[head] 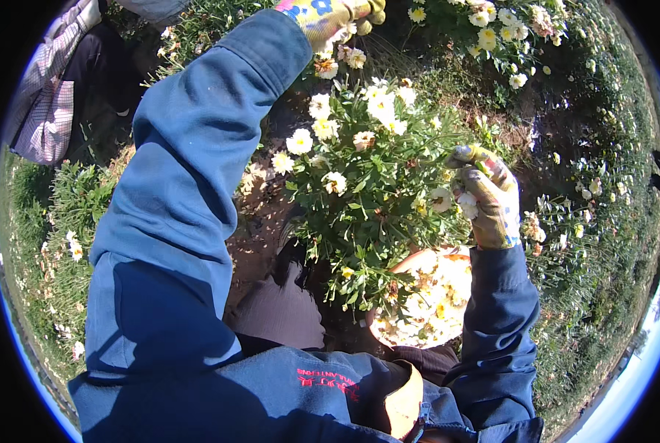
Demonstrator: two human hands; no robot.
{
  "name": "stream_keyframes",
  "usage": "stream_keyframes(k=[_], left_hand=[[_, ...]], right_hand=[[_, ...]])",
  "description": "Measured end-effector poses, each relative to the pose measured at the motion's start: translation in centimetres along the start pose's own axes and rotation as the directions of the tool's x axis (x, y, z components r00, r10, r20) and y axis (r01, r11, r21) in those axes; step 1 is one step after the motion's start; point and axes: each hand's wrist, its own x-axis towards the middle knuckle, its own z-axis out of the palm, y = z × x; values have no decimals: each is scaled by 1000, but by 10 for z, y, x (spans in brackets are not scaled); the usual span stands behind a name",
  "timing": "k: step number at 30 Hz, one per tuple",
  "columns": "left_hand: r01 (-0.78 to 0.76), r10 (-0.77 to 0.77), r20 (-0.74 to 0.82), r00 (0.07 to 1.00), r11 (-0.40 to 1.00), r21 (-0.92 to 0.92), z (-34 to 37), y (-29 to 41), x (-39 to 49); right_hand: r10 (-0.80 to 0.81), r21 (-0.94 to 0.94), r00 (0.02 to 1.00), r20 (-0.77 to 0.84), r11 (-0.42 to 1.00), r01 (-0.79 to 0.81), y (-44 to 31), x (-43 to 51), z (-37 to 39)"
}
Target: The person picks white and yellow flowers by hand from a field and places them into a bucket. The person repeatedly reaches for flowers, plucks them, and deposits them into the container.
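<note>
My left hand (pixel 335 21), in a patterned yellow work glove, reaches to the top edge, which cuts part of it off. Its fingers curl over pale flower heads (pixel 336 40), and withered blooms hang just below. To the right of a bushy white chrysanthemum plant (pixel 363 183) is my right hand (pixel 490 191), gloved alike. Its thumb and fingers are closed on white flower heads (pixel 466 204), with a bit of green at the fingertips. Below that hand stands an orange-rimmed basin (pixel 382 331) filled with picked white and yellow blooms (pixel 429 299), partly covered by leaves and my right sleeve.
More flowering chrysanthemums (pixel 490 33) grow at the upper right, and dense rows (pixel 590 299) run down the right side. Another person in a checked garment (pixel 44 116) is at the upper left. Bare soil (pixel 258 232) shows beside my dark trouser leg (pixel 280 310).
</note>
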Motion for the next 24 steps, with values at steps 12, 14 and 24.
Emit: stream_keyframes(k=[12,14,24], left_hand=[[226,-433,153,889,702,675,53,-80,-7],[252,-402,118,908,749,612,54,-91,-15],[-16,-133,211,968,811,586,87,-119,-56]], right_hand=[[-181,-878,859,479,-88,471,-11,48,75],[-232,-873,844,483,-46,486,-10,47,79],[-28,-945,952,304,114,305,-9,14,45]])
